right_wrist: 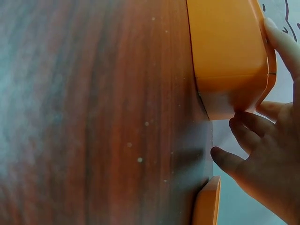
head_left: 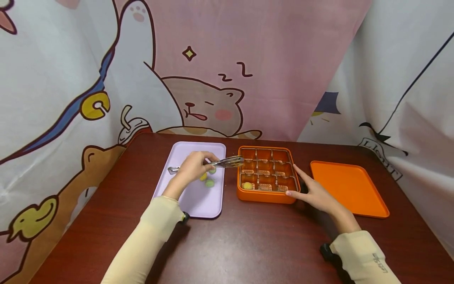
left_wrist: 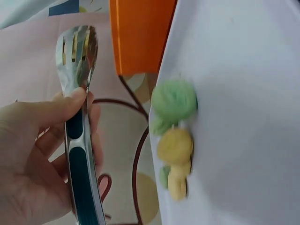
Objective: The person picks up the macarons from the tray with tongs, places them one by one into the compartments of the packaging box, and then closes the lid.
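My left hand (head_left: 193, 166) grips a pair of metal tongs (head_left: 231, 161) above the lilac tray (head_left: 202, 205). Dark inlays run along the handles, and the slotted heads (left_wrist: 77, 51) lie close together with nothing visible between them, over the left rim of the orange divided box (head_left: 266, 197). Below the hand, green pieces (left_wrist: 173, 100) and yellow pieces (left_wrist: 176, 145) lie on the tray. One yellow piece (head_left: 247, 185) sits in the box's front left compartment. My right hand (head_left: 313, 193) holds the box at its front right corner, thumb at the front rim, fingers on the right side.
To the right of the box lies a flat orange lid (head_left: 351, 189) with a raised rim. The dark red wooden table (head_left: 227, 248) carries everything. Cartoon-printed cloth (head_left: 276, 71) hangs behind the table and along its sides.
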Motion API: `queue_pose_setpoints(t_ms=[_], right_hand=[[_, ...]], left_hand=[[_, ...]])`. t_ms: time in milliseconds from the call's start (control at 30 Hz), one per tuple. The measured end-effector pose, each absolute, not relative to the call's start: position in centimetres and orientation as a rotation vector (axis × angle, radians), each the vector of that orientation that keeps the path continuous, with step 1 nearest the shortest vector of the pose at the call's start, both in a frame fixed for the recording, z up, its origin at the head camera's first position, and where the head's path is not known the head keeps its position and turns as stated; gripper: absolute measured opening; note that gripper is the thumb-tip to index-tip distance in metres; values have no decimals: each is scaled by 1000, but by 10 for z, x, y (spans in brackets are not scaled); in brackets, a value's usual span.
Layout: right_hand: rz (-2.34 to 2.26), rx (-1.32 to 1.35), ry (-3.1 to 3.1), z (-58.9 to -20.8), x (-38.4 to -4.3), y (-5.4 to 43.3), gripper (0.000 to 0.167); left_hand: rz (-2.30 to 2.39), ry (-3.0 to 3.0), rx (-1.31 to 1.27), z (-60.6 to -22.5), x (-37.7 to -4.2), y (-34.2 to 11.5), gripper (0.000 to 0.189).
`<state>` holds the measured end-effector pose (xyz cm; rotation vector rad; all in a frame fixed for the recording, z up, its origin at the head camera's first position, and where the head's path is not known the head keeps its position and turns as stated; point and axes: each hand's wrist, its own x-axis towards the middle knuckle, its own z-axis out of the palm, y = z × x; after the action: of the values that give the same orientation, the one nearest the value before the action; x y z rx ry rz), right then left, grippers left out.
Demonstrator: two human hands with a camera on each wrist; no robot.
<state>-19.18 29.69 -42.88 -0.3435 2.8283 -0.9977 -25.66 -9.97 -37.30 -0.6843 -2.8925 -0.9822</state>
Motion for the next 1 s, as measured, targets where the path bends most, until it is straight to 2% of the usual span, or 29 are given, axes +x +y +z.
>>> queue_pose_setpoints(t_ms=[233,433,733,1000], right_hand=[[-1020,-349,2831,-430,-194,298,99],[-1008,-347,2831,-431,-193,298,99],[-1043,-343,2833,-429,-192,299,99],[-1028,-333,2831,-433,-191,299,100]], left_hand=[[-1028,-2918,-622,-379,-266,-70,24],[-1059,-2904,-651,-386,-265,-65,39],[-1009,-2848,-623,-376,-256,-105,41],[-980,-2885,-599,-384,-239,-154,38]])
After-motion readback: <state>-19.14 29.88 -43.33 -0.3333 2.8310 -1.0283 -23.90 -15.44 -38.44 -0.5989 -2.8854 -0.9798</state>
